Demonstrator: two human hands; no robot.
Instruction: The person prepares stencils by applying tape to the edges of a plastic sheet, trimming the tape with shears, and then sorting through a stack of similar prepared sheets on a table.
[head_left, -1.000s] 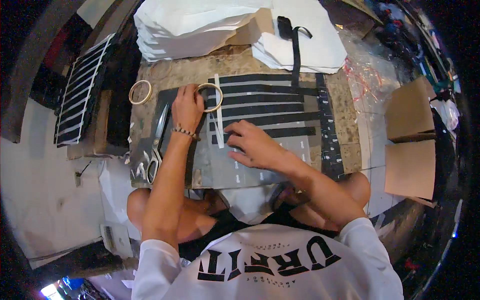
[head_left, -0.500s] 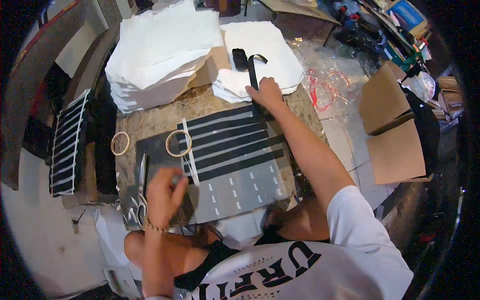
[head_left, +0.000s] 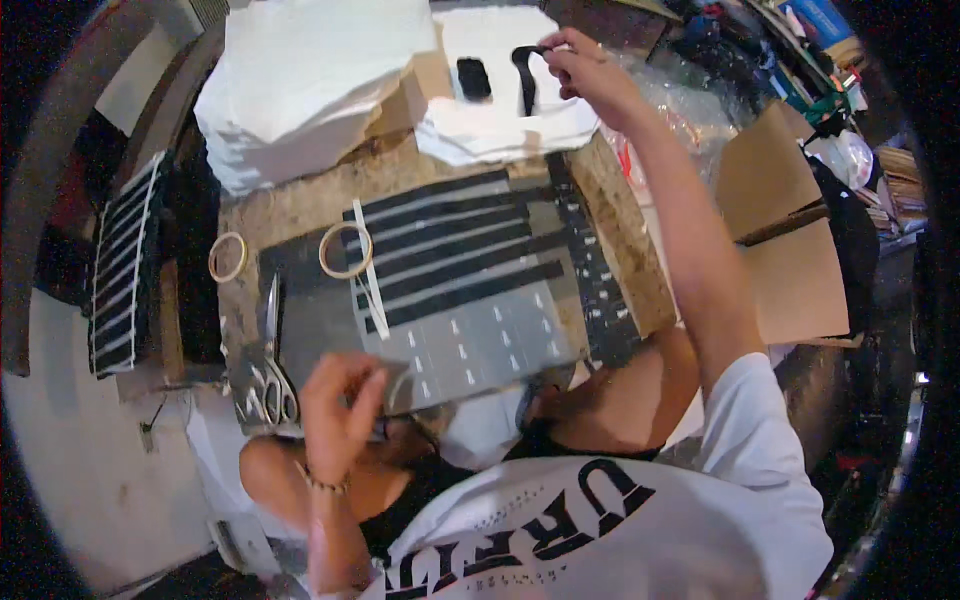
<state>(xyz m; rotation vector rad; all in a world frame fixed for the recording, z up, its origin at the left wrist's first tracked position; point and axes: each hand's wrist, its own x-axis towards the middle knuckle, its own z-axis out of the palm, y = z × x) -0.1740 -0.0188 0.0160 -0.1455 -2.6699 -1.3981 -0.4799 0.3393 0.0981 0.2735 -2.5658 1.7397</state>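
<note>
My right hand [head_left: 590, 75], arm stretched to the far side, pinches one end of a black strap [head_left: 525, 75]. The strap curves down over a white stack of sheets [head_left: 560, 130], beside a small black bundle [head_left: 473, 78]. Over the near left edge of the board, my left hand [head_left: 345, 405] hovers with loosely bent fingers apart, holding nothing I can see. Between the hands, several black strips [head_left: 450, 250] lie in parallel rows on a grey sheet with small white marks [head_left: 485, 350]. A narrow white tape strip [head_left: 370, 265] crosses their left ends, with a tape roll [head_left: 345, 250] on top.
Scissors [head_left: 272, 375] lie at the board's left, below a second tape roll [head_left: 228, 257]. A tall white stack [head_left: 310, 80] stands at the back left. An open cardboard box [head_left: 790, 270] is at the right. Another striped panel [head_left: 128, 265] leans at far left.
My right hand has moved farther away and to the right, drawing the strap's end with it. My left hand has come slightly nearer to me. The whole view has shifted a little.
</note>
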